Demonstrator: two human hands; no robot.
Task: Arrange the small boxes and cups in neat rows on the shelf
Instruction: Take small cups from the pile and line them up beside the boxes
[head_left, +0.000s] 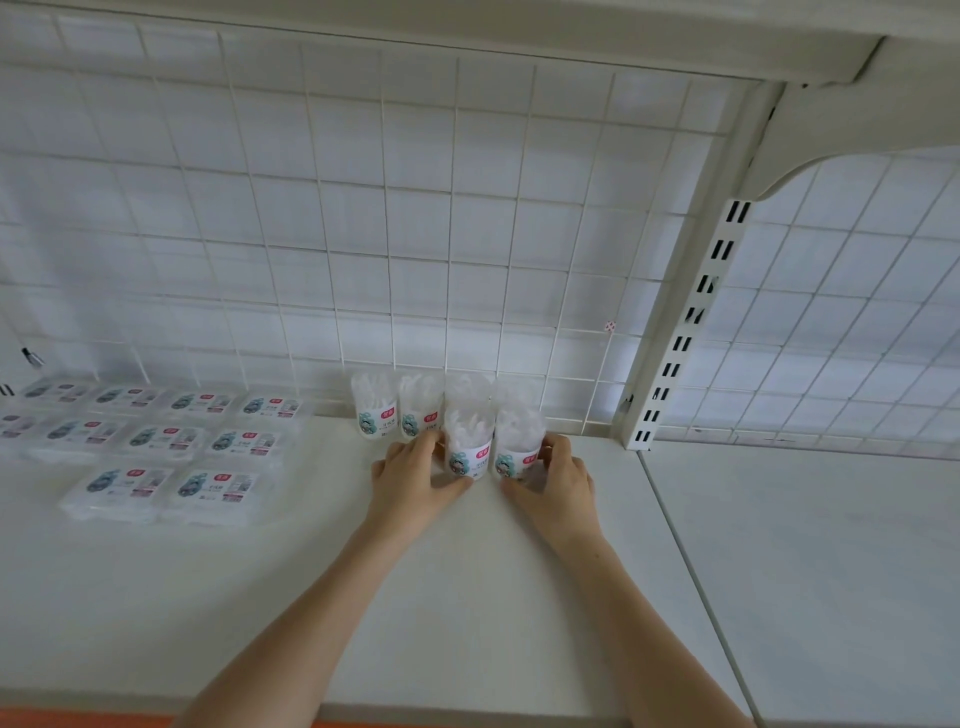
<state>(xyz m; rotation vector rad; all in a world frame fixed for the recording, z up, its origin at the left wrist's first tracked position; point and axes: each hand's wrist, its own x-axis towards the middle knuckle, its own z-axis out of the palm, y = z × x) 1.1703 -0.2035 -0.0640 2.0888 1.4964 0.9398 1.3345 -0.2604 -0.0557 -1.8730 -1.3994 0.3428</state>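
Both your arms reach fwd over the white shelf (467, 597). Your left hand (415, 480) curls round the front-left cup (469, 447), thumb at its base, fingers behind. Your right hand (556, 480) grips the front-right cup (519, 447) the same way. The two cups stand upright, touching, just in front of the back row of cups (397, 410). White wire grid (363, 208) behind, slotted upright post (691, 322) at right. Count: 6 cups visible, 2 rows. Flat boxes (166, 447) to the left, approx 10, in 3 rows; far-left ones blurred.
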